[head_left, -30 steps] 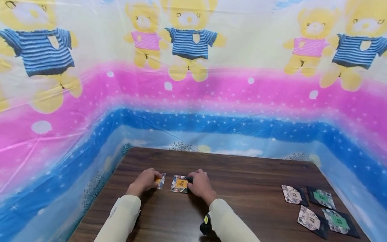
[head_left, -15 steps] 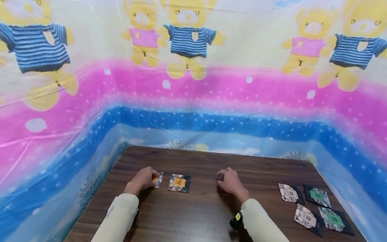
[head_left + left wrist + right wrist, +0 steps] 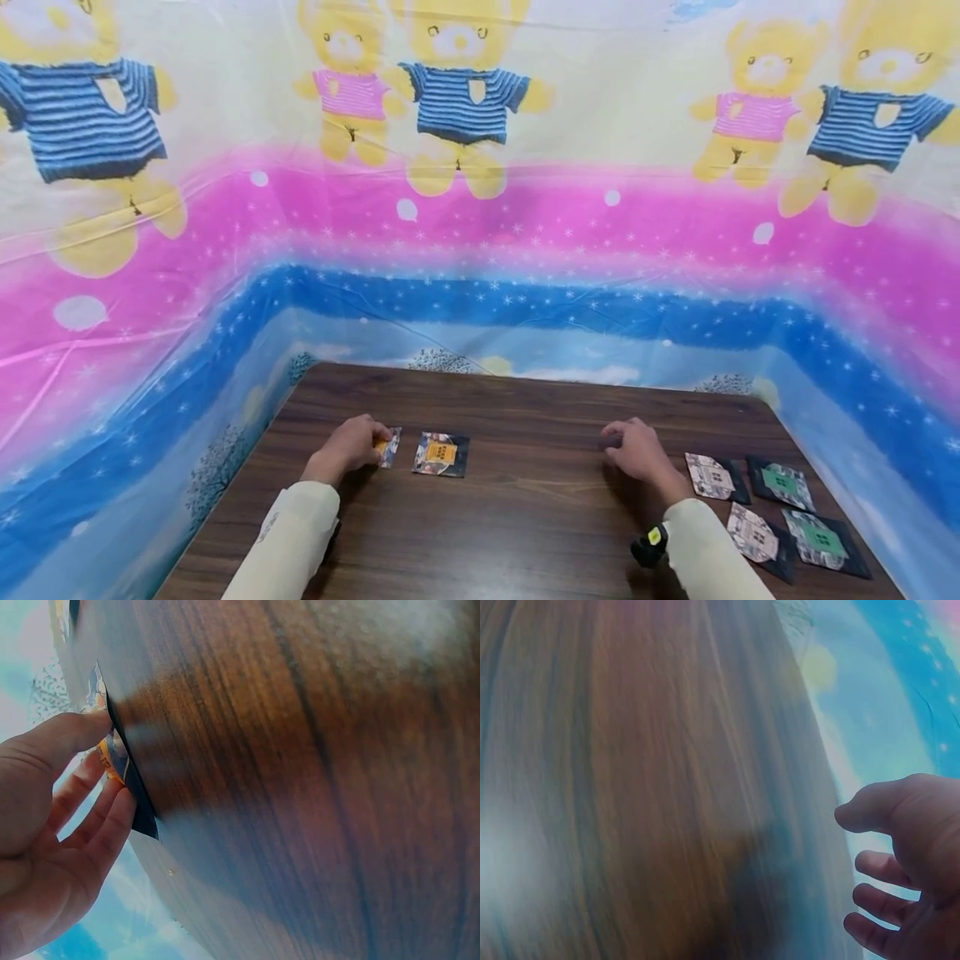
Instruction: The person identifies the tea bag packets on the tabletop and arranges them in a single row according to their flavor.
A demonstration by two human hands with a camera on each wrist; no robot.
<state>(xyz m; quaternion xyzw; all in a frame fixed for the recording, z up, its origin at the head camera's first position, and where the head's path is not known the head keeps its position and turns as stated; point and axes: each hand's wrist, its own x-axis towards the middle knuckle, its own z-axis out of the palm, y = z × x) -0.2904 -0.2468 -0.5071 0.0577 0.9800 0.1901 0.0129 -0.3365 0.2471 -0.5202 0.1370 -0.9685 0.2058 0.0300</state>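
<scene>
My left hand (image 3: pixel 348 446) is over a flat square sachet (image 3: pixel 389 447) with an orange label, at the left of the table. In the left wrist view, the thumb and fingertips grip the edges of this sachet (image 3: pixel 137 796), covering part of its printed face. Just right of it lies a second orange-labelled sachet (image 3: pixel 441 455), black along its right side, with no hand on it. My right hand (image 3: pixel 640 448) hovers above the table, its fingers loosely bent and holding nothing. In the right wrist view, a gap separates the thumb of the right hand (image 3: pixel 922 862) from its fingers.
Several more sachets lie at the table's right: two with pale pink labels, the upper sachet (image 3: pixel 712 477) and lower sachet (image 3: pixel 756 535), and two with green labels, one sachet (image 3: pixel 782 482) above another sachet (image 3: pixel 821 540). A bear-printed cloth (image 3: pixel 480 225) surrounds the wooden table (image 3: pixel 525 533).
My right hand has let go of the second orange-labelled sachet and moved right, towards the pink and green ones. The left hand has stayed at its sachet.
</scene>
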